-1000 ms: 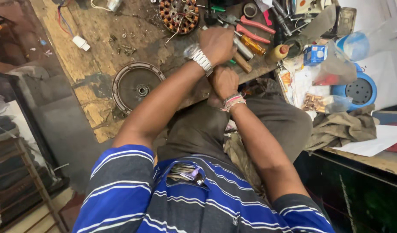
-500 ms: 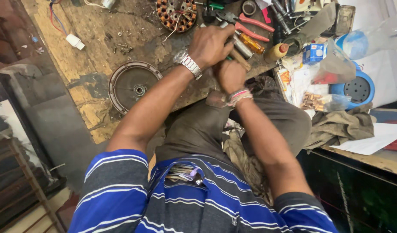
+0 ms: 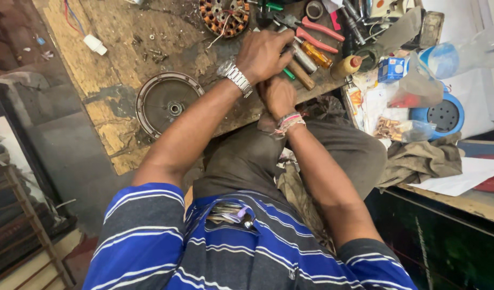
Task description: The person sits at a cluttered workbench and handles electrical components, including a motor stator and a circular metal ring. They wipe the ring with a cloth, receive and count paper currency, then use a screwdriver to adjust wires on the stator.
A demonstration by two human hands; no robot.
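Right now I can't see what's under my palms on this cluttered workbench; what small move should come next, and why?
Probably lift the left hand a little. It lies over the green-handled tool and wooden-handled tool, right above the right hand, so the work between them is hidden. The round grey metal cover lies apart.

Even, soft daylight, brighter at upper right; white paper (image 3: 462,180) nearly washed out. Lower corners lay dim. Wide-angle stretch bent edges. Hands and bench (image 3: 118,48) stayed sharp, shadows faint.
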